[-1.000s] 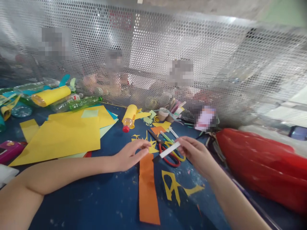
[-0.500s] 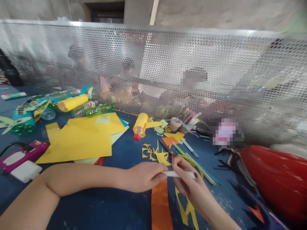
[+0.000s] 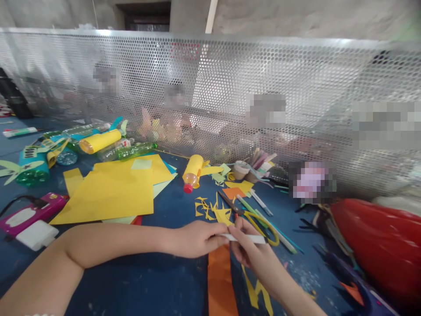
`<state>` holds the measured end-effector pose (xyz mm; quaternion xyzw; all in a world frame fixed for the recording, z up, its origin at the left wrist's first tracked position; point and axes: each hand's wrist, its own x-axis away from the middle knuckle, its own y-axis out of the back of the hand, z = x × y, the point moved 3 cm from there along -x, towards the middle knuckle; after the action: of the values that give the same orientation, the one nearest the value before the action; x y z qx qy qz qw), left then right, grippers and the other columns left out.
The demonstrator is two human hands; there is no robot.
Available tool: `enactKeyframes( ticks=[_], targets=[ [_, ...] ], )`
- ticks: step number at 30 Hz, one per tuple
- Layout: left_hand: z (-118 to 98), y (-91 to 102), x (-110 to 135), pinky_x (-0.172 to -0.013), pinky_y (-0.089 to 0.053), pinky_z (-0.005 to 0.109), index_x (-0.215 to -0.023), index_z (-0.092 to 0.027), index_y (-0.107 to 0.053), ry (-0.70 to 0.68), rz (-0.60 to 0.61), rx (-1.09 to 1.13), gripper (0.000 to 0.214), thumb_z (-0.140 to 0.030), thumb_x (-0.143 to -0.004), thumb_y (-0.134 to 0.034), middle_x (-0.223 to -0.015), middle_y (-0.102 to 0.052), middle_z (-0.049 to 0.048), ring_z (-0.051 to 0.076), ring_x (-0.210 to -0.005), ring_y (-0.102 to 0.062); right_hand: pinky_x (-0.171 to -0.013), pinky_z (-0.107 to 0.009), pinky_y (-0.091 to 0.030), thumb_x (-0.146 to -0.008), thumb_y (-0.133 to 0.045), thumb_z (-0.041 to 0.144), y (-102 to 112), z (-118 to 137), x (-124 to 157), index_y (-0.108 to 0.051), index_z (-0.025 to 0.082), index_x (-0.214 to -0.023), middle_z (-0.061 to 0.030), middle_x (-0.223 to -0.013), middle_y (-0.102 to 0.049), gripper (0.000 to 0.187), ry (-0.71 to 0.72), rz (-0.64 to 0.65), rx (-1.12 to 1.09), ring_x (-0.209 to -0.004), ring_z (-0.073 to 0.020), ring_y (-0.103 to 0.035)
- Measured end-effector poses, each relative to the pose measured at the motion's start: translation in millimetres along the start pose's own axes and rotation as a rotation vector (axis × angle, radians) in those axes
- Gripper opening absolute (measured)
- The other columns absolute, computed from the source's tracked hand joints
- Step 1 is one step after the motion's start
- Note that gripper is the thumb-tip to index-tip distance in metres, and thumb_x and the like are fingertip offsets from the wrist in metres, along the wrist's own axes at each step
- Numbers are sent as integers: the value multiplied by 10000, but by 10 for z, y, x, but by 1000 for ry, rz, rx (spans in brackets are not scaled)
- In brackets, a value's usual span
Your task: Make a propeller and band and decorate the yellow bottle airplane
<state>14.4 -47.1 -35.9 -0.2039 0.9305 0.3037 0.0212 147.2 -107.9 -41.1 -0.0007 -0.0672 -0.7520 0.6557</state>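
My left hand [image 3: 200, 239] is closed around the left end of a white marker [image 3: 258, 239]. Pinched on the barrel is my right hand [image 3: 253, 252], its fingertips touching those of the left. The marker lies nearly level, its left end hidden by fingers. Below the hands, an orange paper strip [image 3: 222, 283] runs toward the front edge, with cut yellow paper scraps [image 3: 251, 292] beside it. Scissors with yellow handles [image 3: 271, 232] lie just beyond the right hand, near more yellow scraps [image 3: 222, 215].
Yellow paper sheets [image 3: 115, 193] cover the left middle. Paper-wrapped bottles [image 3: 101, 141] lie behind them, and a yellow-wrapped bottle [image 3: 194, 169] stands centre. At left is a purple power strip [image 3: 31, 215]; at right, a red shiny object [image 3: 378, 237]. A perforated metal screen [image 3: 213, 87] closes off the back.
My right hand has shifted slightly left along the marker, closer to the left hand, uncovering more of the scissors' yellow handles. The left hand has barely moved.
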Motion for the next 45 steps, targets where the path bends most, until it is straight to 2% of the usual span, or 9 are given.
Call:
enactKeyframes(
  ticks=[7, 12, 15, 17, 23, 33, 37, 40, 45],
  targets=[
    [31, 15, -19, -816, -443, 270, -1067, -195, -566, -36, -14, -1, 272, -329, -964, -353, -1054, -654, 52, 181, -941, -616, -374, -191, -175, -817, -572, 495, -10, -9, 0, -364, 232, -682, 90, -396, -437, 362, 3, -6, -41, -359, -67, -280],
    [57, 65, -40, -611, -417, 216, -1078, -196, -571, 43, -72, -40, 333, -449, -912, -434, -875, -649, 27, 141, -718, -595, -358, -184, -182, -767, -631, 515, 80, -59, -73, -394, 227, -669, 89, -377, -427, 385, 7, 20, -110, -342, -61, -290],
    [141, 137, -69, -507, -343, 213, -961, -174, -613, 151, -198, -114, 390, -509, -891, -425, -699, -607, 6, 121, -570, -529, -355, -192, -171, -787, -629, 460, 229, -48, -123, -391, 214, -602, 99, -340, -335, 388, 57, -78, -189, -327, -50, -226],
    [206, 182, -91, -491, -318, 227, -919, -171, -631, 197, -263, -204, 378, -464, -906, -393, -643, -592, 5, 126, -539, -514, -360, -200, -185, -817, -605, 409, 333, -16, -144, -379, 206, -551, 94, -337, -299, 403, 110, -168, -234, -332, -49, -216],
    [315, 200, -117, -552, -389, 256, -947, -147, -645, 226, -241, -400, 318, -417, -813, -544, -644, -636, 30, 172, -576, -578, -364, -213, -208, -838, -575, 386, 425, 30, -175, -370, 212, -522, 75, -384, -317, 414, 143, -264, -242, -360, -63, -242],
    [430, 131, -129, -710, -475, 259, -1068, -166, -616, 171, -190, 5, 339, -225, -737, -657, -875, -702, 48, 161, -780, -648, -370, -206, -195, -829, -591, 415, 417, 14, -182, -409, 212, -596, 76, -410, -327, 358, 128, -262, -235, -385, -73, -243],
    [413, 261, -169, -704, -479, 259, -1049, -165, -604, 127, -328, 6, 262, -191, -788, -600, -905, -683, 41, 138, -767, -626, -367, -208, -210, -817, -588, 430, 410, 60, -164, -397, 215, -589, 75, -411, -313, 367, 124, -274, -243, -385, -75, -244],
    [433, 403, -199, -782, -481, 263, -974, -159, -609, 62, -411, -47, 158, -160, -824, -558, -947, -678, 35, 134, -862, -627, -362, -205, -213, -818, -558, 465, 408, 73, -157, -464, 221, -683, 81, -419, -319, 294, 103, -274, -299, -383, -82, -244],
    [475, 548, -205, -879, -465, 300, -1044, -163, -600, 23, -495, -321, 194, -197, -901, -472, -1087, -649, 55, 151, -985, -599, -393, -216, -278, -783, -566, 488, 384, 14, -197, -493, 234, -754, 53, -496, -463, 265, 35, -217, -306, -414, -103, -357]
  ],
)
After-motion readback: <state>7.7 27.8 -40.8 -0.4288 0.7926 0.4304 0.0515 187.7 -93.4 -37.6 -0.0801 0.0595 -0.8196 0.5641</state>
